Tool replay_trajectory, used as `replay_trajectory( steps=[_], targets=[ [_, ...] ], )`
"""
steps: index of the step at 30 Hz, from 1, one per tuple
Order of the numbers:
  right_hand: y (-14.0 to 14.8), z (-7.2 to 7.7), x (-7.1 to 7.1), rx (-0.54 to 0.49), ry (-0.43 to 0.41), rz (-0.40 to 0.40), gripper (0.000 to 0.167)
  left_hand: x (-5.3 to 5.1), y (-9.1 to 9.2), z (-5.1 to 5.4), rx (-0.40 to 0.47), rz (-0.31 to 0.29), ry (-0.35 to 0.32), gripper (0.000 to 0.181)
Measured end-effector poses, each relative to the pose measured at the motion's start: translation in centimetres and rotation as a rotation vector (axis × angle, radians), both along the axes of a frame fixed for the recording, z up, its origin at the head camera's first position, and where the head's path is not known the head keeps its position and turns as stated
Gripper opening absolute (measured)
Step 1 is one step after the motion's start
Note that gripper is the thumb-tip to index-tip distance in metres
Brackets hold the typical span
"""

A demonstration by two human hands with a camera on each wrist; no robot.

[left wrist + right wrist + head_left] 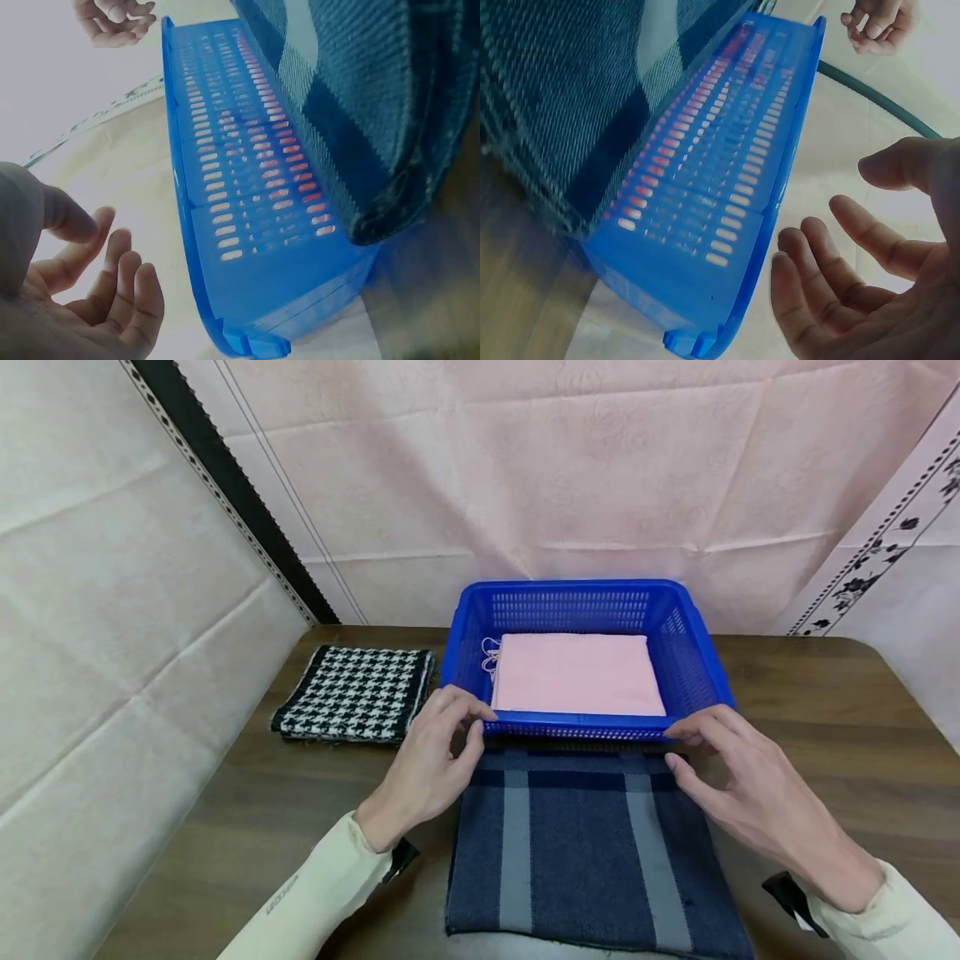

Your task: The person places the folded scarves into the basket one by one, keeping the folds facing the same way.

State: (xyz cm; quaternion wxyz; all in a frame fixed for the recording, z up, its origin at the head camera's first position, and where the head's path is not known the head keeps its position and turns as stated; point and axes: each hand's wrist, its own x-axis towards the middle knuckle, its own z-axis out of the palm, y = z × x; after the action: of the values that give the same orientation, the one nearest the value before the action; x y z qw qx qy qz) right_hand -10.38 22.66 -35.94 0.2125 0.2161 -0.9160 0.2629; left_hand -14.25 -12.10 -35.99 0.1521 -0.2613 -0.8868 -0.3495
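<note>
Pale sleeves (300,897): we see one on each forearm, nearest us, with a black strap (402,858) showing at each wrist.
Navy cloth (577,860): we find it folded and flat on the table between the two forearms, two grey-blue stripes running away from us, its far edge just beside the basket's front wall.
Right hand (757,793): we see it holding nothing, fingers loosely bent and spaced apart, thumb off the fingertips, by the right end of the basket's front rim; whether a fingertip touches the rim we cannot tell.
Left hand (431,764): we see the same relaxed curve and a gap between thumb and index finger, nothing gripped, by the left end of that rim; contact there we cannot tell either.
Houndstooth cloth (360,693): we see this black-and-white one folded on the table, left of the basket.
Blue basket (585,721): we see it upright beyond the navy cloth, its walls pierced with slots.
Pink cloth (577,675): we find it folded flat inside the basket, white strings (490,658) at its left edge.
Wooden table (817,693): we see its brown top under everything, reaching back to the hanging fabric.
Hanging fabric (600,468): we see it farthest off, pale pink and creased.
</note>
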Motion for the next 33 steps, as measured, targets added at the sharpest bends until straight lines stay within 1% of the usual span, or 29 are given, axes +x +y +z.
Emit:
replay_trajectory(
  steps=[3,7,9,12,14,19,21,24,28,30,33],
  targets=[
    [-0.1,-0.2,0.4,0.036,-0.026,-0.002,0.027,0.4,-0.1,-0.2,0.004,-0.012,-0.015,0.017],
    [-0.1,-0.7,0.9,0.077,-0.049,-0.034,0.025,0.7,-0.3,-0.6,-0.009,-0.017,-0.023,0.015],
    [0.0,-0.9,1.0,0.082,-0.056,-0.052,0.026,0.8,-0.3,-0.8,-0.017,-0.008,-0.035,0.015],
    [0.2,-1.0,1.2,0.097,-0.082,-0.079,0.027,1.0,-0.4,-1.1,-0.043,0.007,-0.071,0.015],
    [0.3,-1.0,1.3,0.108,-0.124,-0.089,0.028,1.1,-0.4,-1.2,-0.075,0.015,-0.102,0.015],
    [0.5,-1.2,1.1,0.153,-0.281,-0.092,0.036,1.3,-0.5,-1.3,-0.185,0.038,-0.198,0.013],
    [0.6,-1.5,1.0,0.177,-0.318,-0.100,0.040,1.3,-0.4,-1.5,-0.236,0.049,-0.223,0.011],
    [0.6,-2.0,0.8,0.212,-0.344,-0.111,0.044,1.3,-0.6,-1.9,-0.285,0.077,-0.236,0.011],
    [0.7,-2.5,0.7,0.234,-0.375,-0.116,0.047,1.3,-0.8,-2.4,-0.323,0.126,-0.265,0.020],
    [0.8,-2.7,0.6,0.244,-0.403,-0.117,0.050,1.2,-0.9,-2.5,-0.340,0.144,-0.306,0.028],
    [0.9,-2.9,0.5,0.262,-0.439,-0.119,0.053,1.2,-1.0,-2.6,-0.379,0.161,-0.393,0.042]
  ],
)
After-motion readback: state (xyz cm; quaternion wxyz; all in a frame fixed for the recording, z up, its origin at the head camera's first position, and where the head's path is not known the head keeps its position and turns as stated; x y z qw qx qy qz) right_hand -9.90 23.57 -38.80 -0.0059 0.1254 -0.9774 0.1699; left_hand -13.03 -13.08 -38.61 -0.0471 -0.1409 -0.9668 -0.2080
